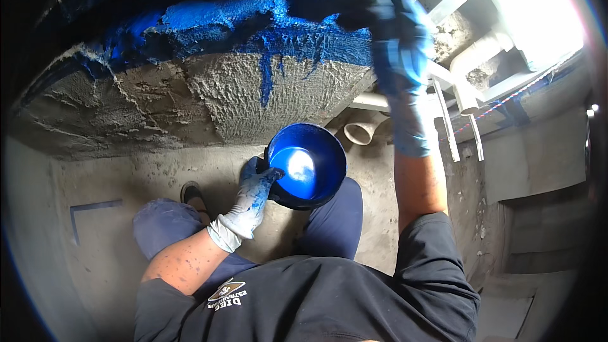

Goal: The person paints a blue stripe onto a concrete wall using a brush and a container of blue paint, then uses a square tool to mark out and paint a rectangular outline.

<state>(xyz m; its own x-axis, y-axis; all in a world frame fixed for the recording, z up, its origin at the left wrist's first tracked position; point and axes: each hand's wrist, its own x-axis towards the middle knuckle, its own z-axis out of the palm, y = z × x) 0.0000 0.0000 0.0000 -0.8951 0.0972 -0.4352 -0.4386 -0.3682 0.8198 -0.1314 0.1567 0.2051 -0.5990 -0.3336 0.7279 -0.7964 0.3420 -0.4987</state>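
Note:
My left hand (253,193), in a paint-stained pale glove, grips the near-left rim of a round bucket (339,163). Its thumb hooks over the edge; the other fingers are mostly hidden behind the wall. Blue paint fills the lower part of the bucket and reflects a bright light. Up at the right, my gloved right hand (400,41) is blurred by motion and closed around a dark paintbrush (332,5), whose end meets the wall. Wet blue paint coats the upper band of the rough cement wall (247,98), and drips run down onto bare grey render.
White plastic pipes (478,54) and an open pipe end (360,132) stand right of the wall. A bright opening (538,12) lies beyond, with a striped cord (506,99) below it. My bent knees flank the bucket above a concrete floor (114,240).

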